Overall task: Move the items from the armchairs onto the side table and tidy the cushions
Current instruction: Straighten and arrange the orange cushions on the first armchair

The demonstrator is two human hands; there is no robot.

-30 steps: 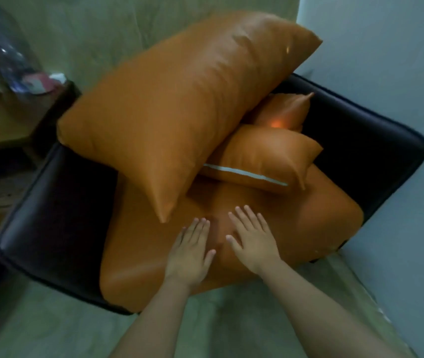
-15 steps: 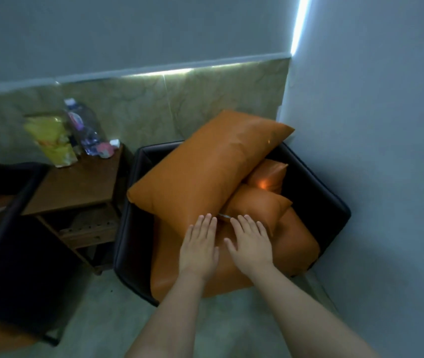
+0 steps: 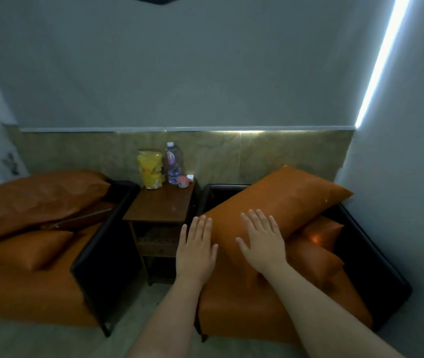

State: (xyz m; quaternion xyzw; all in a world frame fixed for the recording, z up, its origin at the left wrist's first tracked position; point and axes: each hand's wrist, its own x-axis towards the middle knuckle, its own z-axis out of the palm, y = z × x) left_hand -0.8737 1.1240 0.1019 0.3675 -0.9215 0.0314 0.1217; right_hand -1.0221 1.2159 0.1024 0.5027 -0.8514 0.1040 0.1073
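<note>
Two dark armchairs with orange seats flank a wooden side table (image 3: 159, 205). On the table's back edge stand a yellow bag (image 3: 149, 168), a water bottle (image 3: 172, 162) and a small pink item (image 3: 183, 181). A large orange cushion (image 3: 290, 197) lies tilted across the right armchair (image 3: 376, 264), over two smaller cushions (image 3: 316, 251). My left hand (image 3: 195, 250) and my right hand (image 3: 263, 241) hover open, palms down, in front of that large cushion, holding nothing. The left armchair (image 3: 102, 254) carries a large cushion (image 3: 38, 197) and a small one (image 3: 27, 248).
A tiled wall strip runs behind the furniture, with a grey wall above and a bright light line at the right corner. A grey wall closes in on the right of the right armchair. Pale floor shows between the chairs at the bottom.
The view has pulled back and risen from close over the right armchair seat, so both armchairs and the side table now show. My hands lifted off the seat and stay open.
</note>
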